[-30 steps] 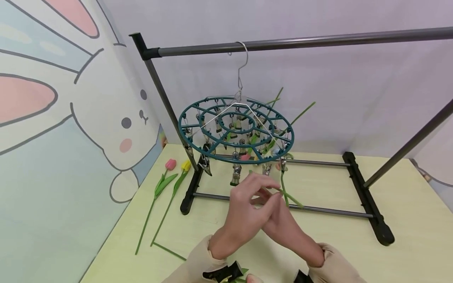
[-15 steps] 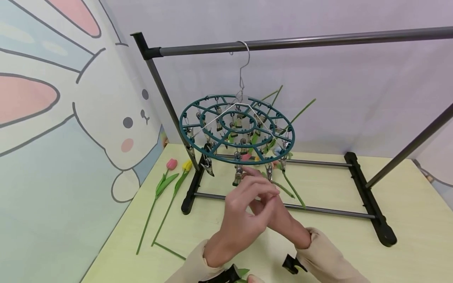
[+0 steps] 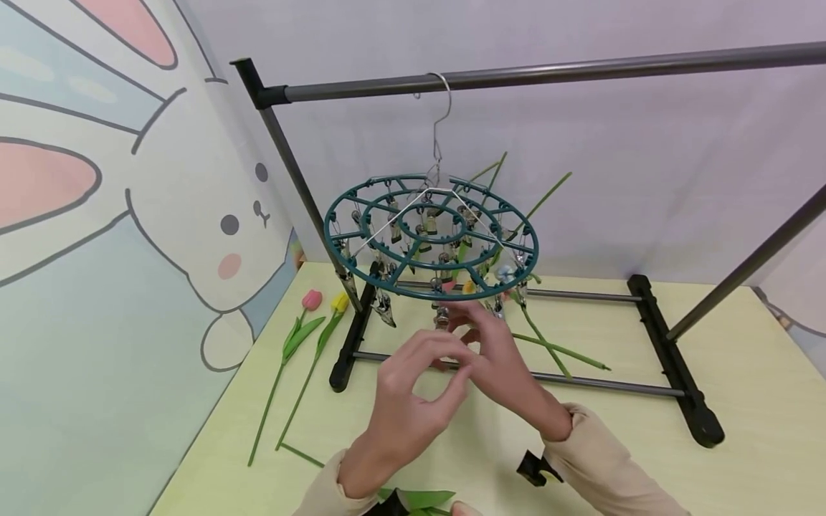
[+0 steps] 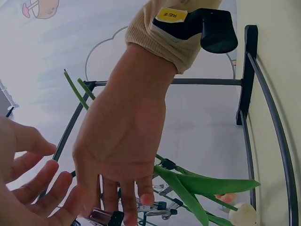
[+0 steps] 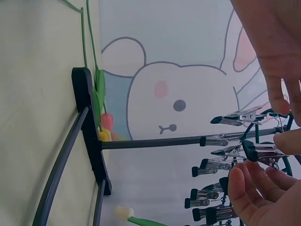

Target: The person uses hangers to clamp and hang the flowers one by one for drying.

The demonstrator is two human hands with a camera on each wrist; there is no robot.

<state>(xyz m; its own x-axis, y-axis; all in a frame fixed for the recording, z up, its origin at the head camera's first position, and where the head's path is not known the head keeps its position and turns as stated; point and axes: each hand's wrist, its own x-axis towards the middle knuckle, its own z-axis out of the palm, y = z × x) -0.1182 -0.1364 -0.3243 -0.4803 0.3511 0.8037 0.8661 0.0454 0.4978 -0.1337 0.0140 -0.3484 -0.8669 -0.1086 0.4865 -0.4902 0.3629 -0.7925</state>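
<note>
A round green clip hanger point(image 3: 413, 292) hangs by its wire hook from the rack's top bar. My right hand point(image 3: 500, 358) reaches up to its front rim and pinches a metal clip point(image 5: 263, 153) between thumb and fingers. Lower and to the left is my left hand point(image 3: 409, 408), its fingers bent loosely, nothing between them. In the left wrist view the left fingers point(image 4: 42, 183) stand apart from the right hand. Tulips hang upside-down or sideways from several clips, with a stem point(image 3: 568, 351) slanting out right of my right hand. A white tulip point(image 4: 242, 215) hangs among the leaves.
Dark rack bar point(image 3: 581, 72) crosses above; its black feet point(image 3: 671, 365) stand on the pale table point(image 3: 761, 408). A pink tulip point(image 3: 312, 299) and a yellow tulip point(image 3: 340, 302) lie at left. Green leaves point(image 3: 419, 499) show at the front edge. A rabbit mural covers the left wall.
My right hand has moved left and up from the tulip stems to the front clip. The left hand has drawn down and left, away from the right. A stem has swung out to the right.
</note>
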